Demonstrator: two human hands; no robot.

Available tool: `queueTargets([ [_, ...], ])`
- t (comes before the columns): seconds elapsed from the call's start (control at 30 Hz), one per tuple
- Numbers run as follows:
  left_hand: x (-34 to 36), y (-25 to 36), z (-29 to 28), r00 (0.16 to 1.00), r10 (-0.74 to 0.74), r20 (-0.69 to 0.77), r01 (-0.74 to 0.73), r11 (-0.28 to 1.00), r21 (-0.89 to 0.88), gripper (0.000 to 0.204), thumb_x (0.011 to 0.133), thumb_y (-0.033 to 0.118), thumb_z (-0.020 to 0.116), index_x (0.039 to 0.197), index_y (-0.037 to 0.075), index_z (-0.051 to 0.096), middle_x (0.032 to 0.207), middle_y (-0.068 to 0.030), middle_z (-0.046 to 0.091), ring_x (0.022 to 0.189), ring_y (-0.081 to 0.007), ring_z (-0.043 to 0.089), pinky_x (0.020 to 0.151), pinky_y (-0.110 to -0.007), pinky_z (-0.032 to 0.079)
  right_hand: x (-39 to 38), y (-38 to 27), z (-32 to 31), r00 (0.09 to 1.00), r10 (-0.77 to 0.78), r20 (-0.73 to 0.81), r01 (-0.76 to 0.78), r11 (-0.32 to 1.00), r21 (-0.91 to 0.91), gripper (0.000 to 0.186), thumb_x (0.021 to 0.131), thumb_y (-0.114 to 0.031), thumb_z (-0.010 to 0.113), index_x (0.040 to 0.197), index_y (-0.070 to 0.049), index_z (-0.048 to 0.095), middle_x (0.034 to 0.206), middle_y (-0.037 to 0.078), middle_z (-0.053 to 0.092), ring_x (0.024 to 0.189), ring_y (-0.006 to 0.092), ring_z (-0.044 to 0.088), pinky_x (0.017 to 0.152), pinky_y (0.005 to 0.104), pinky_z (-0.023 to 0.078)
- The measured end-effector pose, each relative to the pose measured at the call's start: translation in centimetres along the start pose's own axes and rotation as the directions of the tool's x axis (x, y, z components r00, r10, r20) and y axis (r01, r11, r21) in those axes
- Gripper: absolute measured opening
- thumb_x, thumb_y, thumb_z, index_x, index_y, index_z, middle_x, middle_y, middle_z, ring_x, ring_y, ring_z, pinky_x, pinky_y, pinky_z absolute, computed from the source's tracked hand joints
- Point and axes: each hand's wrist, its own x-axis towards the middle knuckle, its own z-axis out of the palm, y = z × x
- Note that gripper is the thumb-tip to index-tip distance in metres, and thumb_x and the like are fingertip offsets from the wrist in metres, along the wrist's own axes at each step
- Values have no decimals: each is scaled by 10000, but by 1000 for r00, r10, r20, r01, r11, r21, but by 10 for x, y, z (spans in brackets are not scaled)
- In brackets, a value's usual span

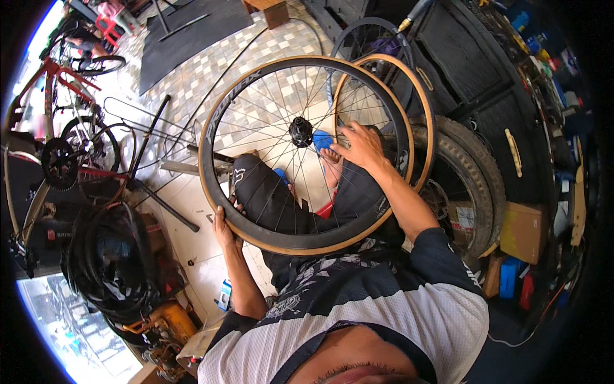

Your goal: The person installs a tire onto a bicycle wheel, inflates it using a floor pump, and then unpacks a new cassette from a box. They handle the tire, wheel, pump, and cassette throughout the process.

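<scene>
A bicycle wheel (291, 239) with a deep black rim and a tan-edged tyre lies across my lap. Its black hub (300, 132) faces up, with thin dark spokes running out to the rim. My left hand (225, 225) grips the tyre and rim at the near left, with part of its fingers hidden beneath. Over the spokes to the right of the hub is my right hand (362, 146), its fingers spread and apparently holding nothing. Whether its fingertips touch the spokes, I cannot tell.
Another tan-walled wheel (428, 105) and knobby tyres (480, 163) lean by dark cabinets (467, 57) on the right. A red bike frame (61, 80) and coiled black tyres (105, 262) crowd the left. A cardboard box (522, 232) sits at the right.
</scene>
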Motion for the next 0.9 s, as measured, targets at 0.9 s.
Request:
queueTargets([
  [0.9, 77, 45, 109, 663, 164, 731, -720, -130, 682, 270, 928, 219, 688, 1151, 70, 719, 1060, -184, 726, 1024, -403, 694, 888, -517, 542, 20, -29, 0, 988, -151, -23, 152, 982, 110, 326, 927, -419, 727, 974, -104, 795, 901, 83, 750, 937, 292, 686, 927, 456, 430],
])
